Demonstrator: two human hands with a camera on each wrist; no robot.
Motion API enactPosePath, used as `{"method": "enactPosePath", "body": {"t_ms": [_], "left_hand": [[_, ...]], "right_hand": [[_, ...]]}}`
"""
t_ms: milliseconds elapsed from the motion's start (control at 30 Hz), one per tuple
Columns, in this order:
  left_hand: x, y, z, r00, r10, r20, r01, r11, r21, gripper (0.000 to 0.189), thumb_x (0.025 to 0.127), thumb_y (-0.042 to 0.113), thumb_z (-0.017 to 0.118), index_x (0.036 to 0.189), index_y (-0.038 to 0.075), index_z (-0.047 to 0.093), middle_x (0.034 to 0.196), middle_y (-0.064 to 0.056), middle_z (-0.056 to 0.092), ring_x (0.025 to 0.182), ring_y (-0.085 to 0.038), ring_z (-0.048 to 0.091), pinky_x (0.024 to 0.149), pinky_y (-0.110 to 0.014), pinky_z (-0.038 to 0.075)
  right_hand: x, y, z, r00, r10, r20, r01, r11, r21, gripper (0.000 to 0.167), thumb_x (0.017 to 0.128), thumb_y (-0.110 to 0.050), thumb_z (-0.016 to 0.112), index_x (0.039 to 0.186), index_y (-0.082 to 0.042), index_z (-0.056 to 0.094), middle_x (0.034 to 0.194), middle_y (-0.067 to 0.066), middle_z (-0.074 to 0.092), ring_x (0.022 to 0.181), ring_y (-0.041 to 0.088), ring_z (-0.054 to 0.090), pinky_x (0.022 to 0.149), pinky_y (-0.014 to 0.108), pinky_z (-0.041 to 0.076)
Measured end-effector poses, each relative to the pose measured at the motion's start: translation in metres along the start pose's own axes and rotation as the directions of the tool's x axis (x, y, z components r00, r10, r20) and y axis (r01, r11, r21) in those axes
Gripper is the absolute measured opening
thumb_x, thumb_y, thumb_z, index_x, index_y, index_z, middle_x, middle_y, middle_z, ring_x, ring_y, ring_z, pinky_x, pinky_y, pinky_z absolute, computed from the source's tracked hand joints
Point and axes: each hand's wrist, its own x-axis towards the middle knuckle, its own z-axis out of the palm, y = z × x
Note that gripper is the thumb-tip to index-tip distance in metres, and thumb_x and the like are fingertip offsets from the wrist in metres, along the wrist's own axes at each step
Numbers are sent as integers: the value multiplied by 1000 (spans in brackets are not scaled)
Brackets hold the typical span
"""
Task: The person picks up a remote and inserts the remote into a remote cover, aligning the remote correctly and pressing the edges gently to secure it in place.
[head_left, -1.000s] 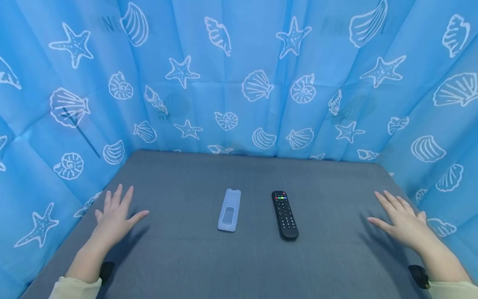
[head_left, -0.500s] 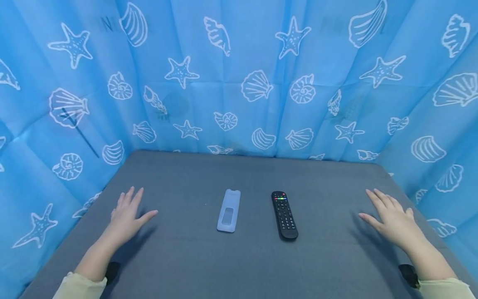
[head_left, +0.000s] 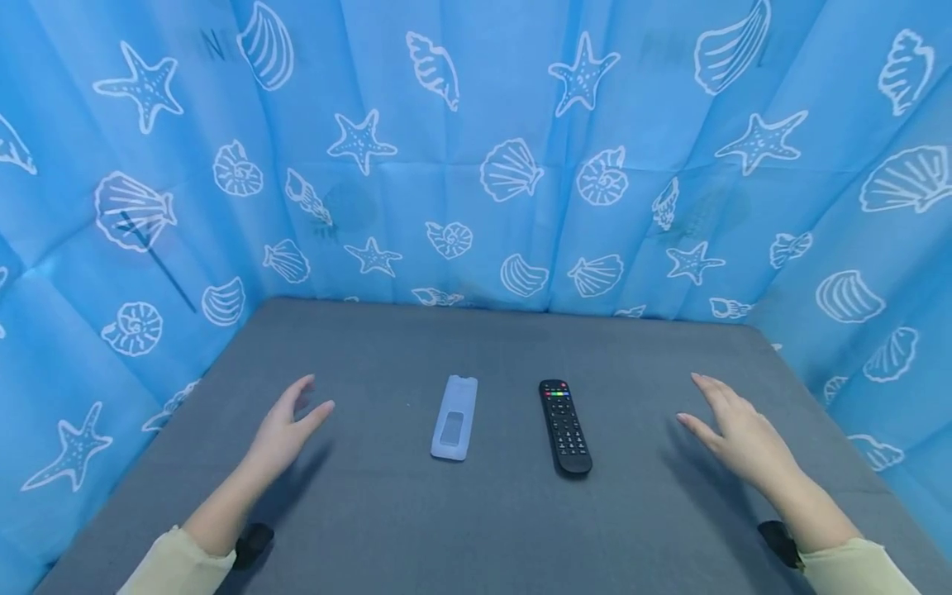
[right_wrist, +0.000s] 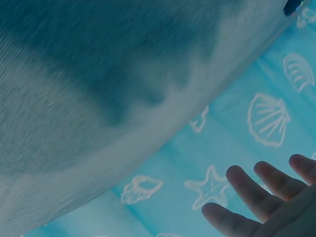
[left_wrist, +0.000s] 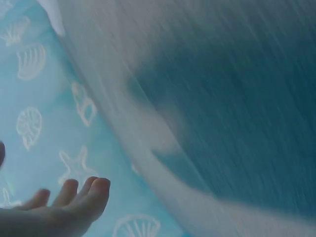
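A black remote control [head_left: 567,428] lies face up right of the middle of the table, its coloured keys toward the far edge. To its left is a flat, pale translucent remote cover [head_left: 454,418] with a rectangular cut-out. My left hand [head_left: 286,430] hovers left of the cover, fingers relaxed and thumb spread, holding nothing. Over the right part of the table my right hand [head_left: 744,438] hangs with loose fingers, also holding nothing. The left wrist view catches my left fingers [left_wrist: 96,197] at the bottom; the right wrist view has my right fingers [right_wrist: 252,192] at lower right.
Grey cloth covers the table [head_left: 416,529], which has rounded far corners. A blue curtain [head_left: 461,207] printed with white shells and starfish surrounds its back and sides. Each wrist wears a black device [head_left: 253,545] beside a pale sleeve [head_left: 178,570].
Both hands have moved inward over the table, the left to the right and the right to the left. Their fingers are less spread than before. The remote and the pale cover have stayed put.
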Motion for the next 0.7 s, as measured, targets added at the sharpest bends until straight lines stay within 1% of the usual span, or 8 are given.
{"method": "enactPosePath", "body": {"t_ms": [67,100,167,300,333,433,633,700], "left_hand": [[0,4,4,1000,-25,14,26,995,-101,69,104,29,48,152,-4,12,153,-29,21,140,-45,20,108,-58,25],[-1,6,6,999,-41,30,45,987,-157,67,104,27,47,152,-4,12,153,-29,22,140,-44,22,109,-57,26],[-1,10,10,995,-65,76,83,962,-260,64,105,23,45,153,-3,11,152,-29,23,140,-43,24,109,-56,26],[-1,18,19,984,-90,152,143,912,-385,62,104,17,43,153,-4,10,152,-29,23,138,-42,28,108,-54,29],[-1,20,21,983,-89,158,146,906,-398,62,104,16,43,153,-4,10,152,-29,23,138,-42,29,108,-54,30],[-1,25,29,984,-80,159,140,901,-411,62,104,13,45,153,-3,11,152,-29,24,137,-43,31,107,-52,32],[-3,32,46,992,-64,112,105,907,-407,58,102,11,48,152,-2,20,150,-28,31,133,-41,39,104,-53,36],[-3,35,50,992,-61,114,103,905,-412,57,102,11,48,151,-1,22,149,-28,33,131,-40,42,103,-53,37]], "right_hand": [[0,-7,2,1000,1,13,-2,1000,26,66,96,-24,63,139,17,34,136,41,36,121,58,36,94,69,31],[1,-10,2,1000,4,20,-5,999,42,66,96,-23,62,140,16,34,136,41,35,122,58,35,95,68,30],[0,-18,4,999,7,31,-10,997,81,65,96,-23,62,140,16,33,137,41,34,124,57,34,96,68,29],[1,-32,7,999,-7,42,0,986,167,65,98,-24,59,142,15,31,140,40,32,125,56,34,96,67,31],[1,-35,7,999,-11,43,3,983,184,66,99,-25,59,143,14,30,141,39,32,125,56,35,95,66,32],[2,-43,10,999,-13,42,4,979,206,65,99,-26,58,143,13,30,140,38,33,121,54,40,91,65,37],[1,-55,13,999,11,47,-22,970,240,63,100,-25,57,143,12,31,139,37,35,117,52,46,86,63,42],[1,-59,14,999,16,49,-29,964,263,63,100,-26,57,143,12,31,138,36,38,116,51,47,86,63,42]]}}
